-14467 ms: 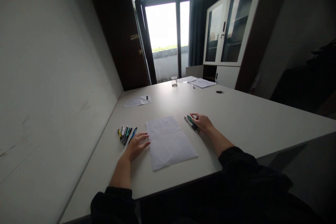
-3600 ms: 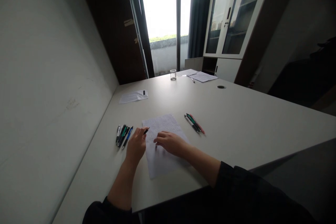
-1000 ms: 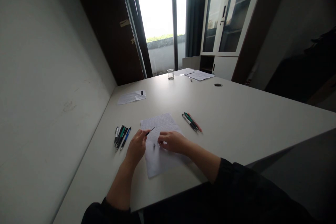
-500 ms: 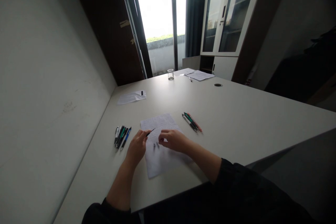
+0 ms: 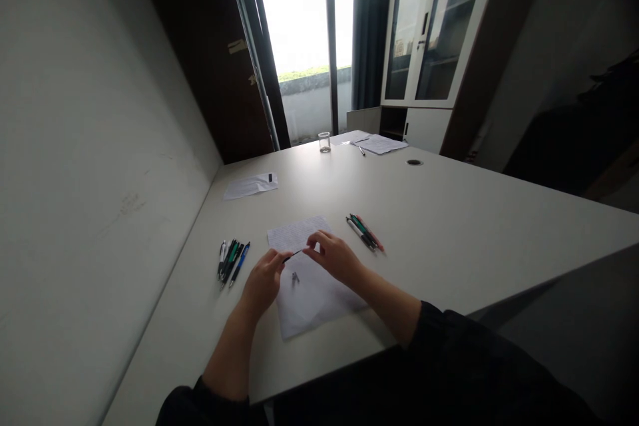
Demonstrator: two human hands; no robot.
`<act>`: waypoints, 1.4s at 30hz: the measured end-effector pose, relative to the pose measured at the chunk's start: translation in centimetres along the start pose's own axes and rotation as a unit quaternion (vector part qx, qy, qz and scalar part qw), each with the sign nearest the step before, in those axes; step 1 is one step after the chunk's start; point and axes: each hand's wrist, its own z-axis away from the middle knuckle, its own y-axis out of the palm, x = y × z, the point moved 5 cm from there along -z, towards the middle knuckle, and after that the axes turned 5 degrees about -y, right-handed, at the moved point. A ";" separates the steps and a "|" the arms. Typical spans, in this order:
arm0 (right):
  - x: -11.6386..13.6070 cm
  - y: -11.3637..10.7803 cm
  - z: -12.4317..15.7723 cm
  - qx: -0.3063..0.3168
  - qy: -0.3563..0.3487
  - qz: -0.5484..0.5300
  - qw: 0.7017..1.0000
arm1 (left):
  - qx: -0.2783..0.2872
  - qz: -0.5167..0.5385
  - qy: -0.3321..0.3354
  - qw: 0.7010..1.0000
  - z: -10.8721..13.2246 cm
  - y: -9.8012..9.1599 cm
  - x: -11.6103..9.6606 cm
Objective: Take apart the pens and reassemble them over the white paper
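Over the sheet of written paper (image 5: 309,313), my left hand (image 5: 262,279) is closed around a dark pen barrel (image 5: 287,258). A thin pen refill (image 5: 297,252) sticks out of it, up and to the right. My right hand (image 5: 335,256) pinches at the refill's far tip with thumb and forefinger; whether a tiny part is between those fingertips is too small to tell. Below the hands, small silvery pen parts (image 5: 295,277) lie close together on the paper.
Several pens (image 5: 232,263) lie left of the paper, and a smaller group of pens (image 5: 365,233) lies to its right. Farther back are a paper in a sleeve (image 5: 249,186), a glass (image 5: 324,142) and stacked papers (image 5: 382,144). A wall (image 5: 124,213) borders the desk's left side.
My right hand has risen from the small parts on the paper to the refill's tip. My left hand has shifted slightly right, still holding the pen barrel. One small part has moved closer to the other.
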 end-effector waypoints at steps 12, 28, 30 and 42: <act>0.6 0.5 -0.1 0.038 -0.031 0.002 0.999 | 0.019 0.016 0.004 1.000 0.1 0.1 -0.4; -1.4 -2.4 -0.1 -0.004 0.016 -0.052 0.999 | 0.000 0.018 -0.002 1.000 0.0 0.2 0.3; -1.8 -3.2 0.3 -0.018 0.025 -0.051 0.998 | -0.004 0.019 0.000 1.000 0.1 0.3 0.3; -0.4 -5.6 2.6 -0.046 0.014 0.051 0.998 | -0.012 0.013 -0.004 1.000 0.2 0.2 0.5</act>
